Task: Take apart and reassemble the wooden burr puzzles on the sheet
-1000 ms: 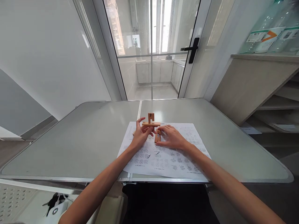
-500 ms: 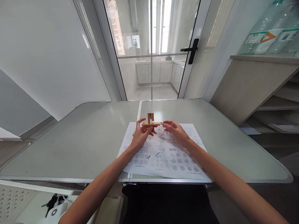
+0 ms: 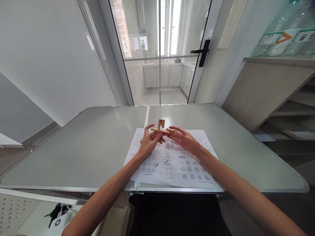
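Note:
My left hand pinches a small assembly of wooden puzzle pieces, a flat bar with a notched piece marked with a dark figure standing up from it, held just above the paper. My right hand grips another wooden piece and presses its end against the right end of the bar. Both hands hover over a printed sheet covered in small diagrams, lying on the grey table. A small wooden bit peeks out on the paper left of my left hand.
The table's near edge runs across in front of me, with a seam down its middle. A glass door with a black handle stands behind the table. Shelving rises at the right. A perforated white panel and small gear lie at lower left.
My right hand picked a wooden piece off the paper, lifted it and brought it to the right end of the assembly. My left hand tilted the assembly slightly.

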{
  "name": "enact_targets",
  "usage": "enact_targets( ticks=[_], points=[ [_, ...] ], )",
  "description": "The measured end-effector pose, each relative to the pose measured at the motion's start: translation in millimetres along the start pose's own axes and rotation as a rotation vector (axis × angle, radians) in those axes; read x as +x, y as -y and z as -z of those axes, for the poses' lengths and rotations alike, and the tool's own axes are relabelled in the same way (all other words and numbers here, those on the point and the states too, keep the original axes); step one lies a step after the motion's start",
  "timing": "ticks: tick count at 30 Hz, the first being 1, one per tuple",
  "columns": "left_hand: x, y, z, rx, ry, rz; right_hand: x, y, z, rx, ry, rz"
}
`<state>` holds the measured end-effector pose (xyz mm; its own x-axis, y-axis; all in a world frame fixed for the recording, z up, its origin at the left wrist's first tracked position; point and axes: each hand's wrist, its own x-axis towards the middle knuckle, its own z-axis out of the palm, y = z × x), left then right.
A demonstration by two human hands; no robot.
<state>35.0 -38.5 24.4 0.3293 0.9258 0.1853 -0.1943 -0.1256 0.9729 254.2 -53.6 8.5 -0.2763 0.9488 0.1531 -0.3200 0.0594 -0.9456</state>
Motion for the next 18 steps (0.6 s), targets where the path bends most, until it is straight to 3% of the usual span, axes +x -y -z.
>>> enact_targets(
  ticks=[10,14,18],
  points=[
    [1.3,6.5,0.8,0.079,-0.018,-0.054,-1.7,-0.8,-1.0,-0.248,-0.031,-0.026],
    [1.5,7.6,1.4,0.089,-0.016,-0.065,-2.0,0.9,-1.5,-0.248,0.010,-0.013],
    [1.6,6.9,1.8,0.069,-0.007,-0.058,-1.5,-1.7,-0.6,-0.225,-0.037,-0.003]
  ],
)
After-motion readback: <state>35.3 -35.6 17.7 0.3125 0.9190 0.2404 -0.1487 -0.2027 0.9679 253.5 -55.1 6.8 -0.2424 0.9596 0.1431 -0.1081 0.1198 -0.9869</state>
